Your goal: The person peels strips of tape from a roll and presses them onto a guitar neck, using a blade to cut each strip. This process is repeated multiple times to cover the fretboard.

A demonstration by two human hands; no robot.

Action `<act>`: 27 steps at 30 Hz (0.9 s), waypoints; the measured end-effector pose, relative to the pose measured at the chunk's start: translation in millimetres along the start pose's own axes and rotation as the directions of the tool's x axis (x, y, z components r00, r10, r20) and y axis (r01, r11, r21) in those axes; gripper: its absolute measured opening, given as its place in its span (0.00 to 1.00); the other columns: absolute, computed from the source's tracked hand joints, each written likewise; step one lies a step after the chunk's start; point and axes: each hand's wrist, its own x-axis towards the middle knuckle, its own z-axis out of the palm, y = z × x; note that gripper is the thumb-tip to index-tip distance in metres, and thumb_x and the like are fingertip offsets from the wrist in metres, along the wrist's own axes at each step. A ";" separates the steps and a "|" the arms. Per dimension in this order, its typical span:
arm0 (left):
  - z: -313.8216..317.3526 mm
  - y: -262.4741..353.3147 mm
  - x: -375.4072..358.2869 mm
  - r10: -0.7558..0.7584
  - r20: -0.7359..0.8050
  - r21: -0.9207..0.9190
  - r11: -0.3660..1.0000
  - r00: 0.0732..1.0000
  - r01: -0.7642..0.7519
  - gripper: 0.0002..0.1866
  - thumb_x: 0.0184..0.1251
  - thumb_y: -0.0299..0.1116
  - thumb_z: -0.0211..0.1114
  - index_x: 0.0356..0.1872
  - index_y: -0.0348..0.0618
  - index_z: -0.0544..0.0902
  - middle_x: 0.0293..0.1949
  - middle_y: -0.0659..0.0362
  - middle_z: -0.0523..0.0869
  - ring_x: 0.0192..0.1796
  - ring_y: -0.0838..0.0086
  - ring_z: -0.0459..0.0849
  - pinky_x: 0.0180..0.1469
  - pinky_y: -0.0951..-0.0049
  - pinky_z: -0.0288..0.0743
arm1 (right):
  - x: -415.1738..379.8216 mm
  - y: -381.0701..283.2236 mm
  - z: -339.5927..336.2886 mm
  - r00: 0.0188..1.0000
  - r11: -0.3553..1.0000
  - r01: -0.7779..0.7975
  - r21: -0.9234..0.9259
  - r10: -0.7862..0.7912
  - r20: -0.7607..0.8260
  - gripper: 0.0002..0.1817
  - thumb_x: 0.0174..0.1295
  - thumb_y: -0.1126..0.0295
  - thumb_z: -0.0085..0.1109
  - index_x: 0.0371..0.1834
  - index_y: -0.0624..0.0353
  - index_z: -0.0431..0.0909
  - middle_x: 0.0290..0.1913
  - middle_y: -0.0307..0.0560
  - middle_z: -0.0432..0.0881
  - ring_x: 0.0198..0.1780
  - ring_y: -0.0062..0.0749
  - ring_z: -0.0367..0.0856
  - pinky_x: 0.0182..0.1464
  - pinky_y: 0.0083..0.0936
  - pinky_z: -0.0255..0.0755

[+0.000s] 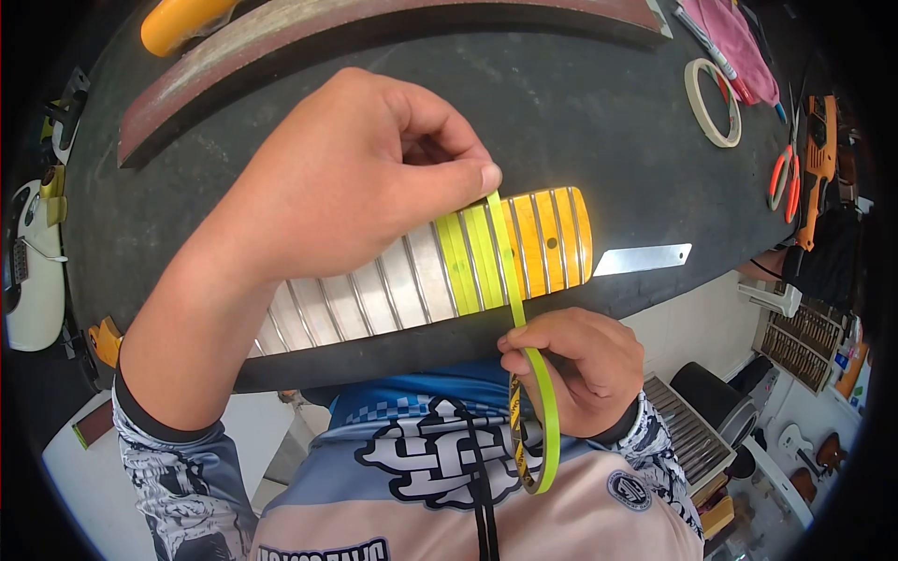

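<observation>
A guitar neck lies along the near edge of the dark bench, its frets facing up. Strips of yellow-green tape cover several spaces between frets, with pale, silvery-looking spaces to the left and bare yellow wood at the right end. My left hand pinches the end of another tape length at the far edge of the neck. That narrow length crosses the fretboard toward me. Below the near edge, my right hand pinches it between thumb and fingers. From there the narrow tape roll hangs in a loop.
A flat metal blade lies just right of the neck. Along the back runs a long reddish-brown beam. At right are a masking tape roll, a pink cloth, markers, scissors and an orange-handled tool.
</observation>
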 end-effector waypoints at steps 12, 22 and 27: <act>-0.5 2.1 -0.9 -0.003 -0.016 0.054 0.999 1.000 0.003 0.09 0.70 0.30 0.73 0.40 0.31 0.89 0.31 0.61 0.90 0.33 0.85 0.86 0.37 0.82 0.80 | 0.9 -2.0 -0.9 1.000 1.000 -0.010 0.003 0.010 0.013 0.12 0.57 0.82 0.71 0.44 0.62 0.86 0.32 0.44 0.91 0.32 0.37 0.91 0.35 0.27 0.83; 0.5 1.2 -0.8 -0.005 -0.016 0.034 0.999 1.000 0.005 0.09 0.70 0.30 0.73 0.39 0.31 0.89 0.30 0.61 0.89 0.32 0.86 0.85 0.35 0.83 0.78 | 0.9 -3.2 -2.0 0.999 0.999 -0.030 -0.019 0.031 0.025 0.12 0.59 0.82 0.70 0.46 0.63 0.86 0.32 0.44 0.91 0.32 0.36 0.91 0.35 0.26 0.82; 0.6 0.9 -0.8 -0.004 -0.016 0.038 0.999 1.000 0.005 0.09 0.70 0.30 0.73 0.39 0.31 0.89 0.30 0.61 0.89 0.32 0.86 0.85 0.35 0.83 0.78 | -0.5 -1.3 0.1 1.000 1.000 -0.013 -0.017 0.013 0.015 0.11 0.61 0.81 0.69 0.47 0.63 0.85 0.33 0.44 0.91 0.32 0.36 0.91 0.35 0.26 0.82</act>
